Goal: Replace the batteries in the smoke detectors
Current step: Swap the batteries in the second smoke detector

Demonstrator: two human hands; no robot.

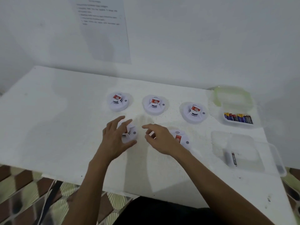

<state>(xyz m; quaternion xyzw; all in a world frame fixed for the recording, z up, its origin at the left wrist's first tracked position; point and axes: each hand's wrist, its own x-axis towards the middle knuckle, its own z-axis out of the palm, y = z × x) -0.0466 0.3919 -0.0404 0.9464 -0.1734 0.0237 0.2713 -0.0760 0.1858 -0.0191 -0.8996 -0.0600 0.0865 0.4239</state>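
Smoke detectors, five of them, all white with a red label on top, are spread over a big white table (pixel 56 119) pushed up against a white wall. A printed sheet of paper (pixel 103 30) is stuck on that wall, text way too blurry to read.

Near the table's right side sits a clear plastic container (pixel 267 153). Behind it is a smaller clear tray (pixel 227 122), and just past that a green-rimmed lid (pixel 216 96) at the far edge.

The left grip (pixel 113 140) is spread open over the front-left detector (pixel 132 137), fingers reaching across the top and thumb at its near edge. Can't tell if it's actually pressing on it, it's a bit blurry. The right grip (pixel 162 140) hovers between the two front units, index finger stretched out to the left, other fingers loosely curled, nothing in it. It partly covers the front-right detector (pixel 181 137).

The back row runs left to right: back-left detector (pixel 118 101), middle detector (pixel 155 104), back-right detector (pixel 194 112), all well apart.

A bunch of batteries (pixel 238 118) lies in the tray, and a single battery (pixel 234 159) lies in the container.
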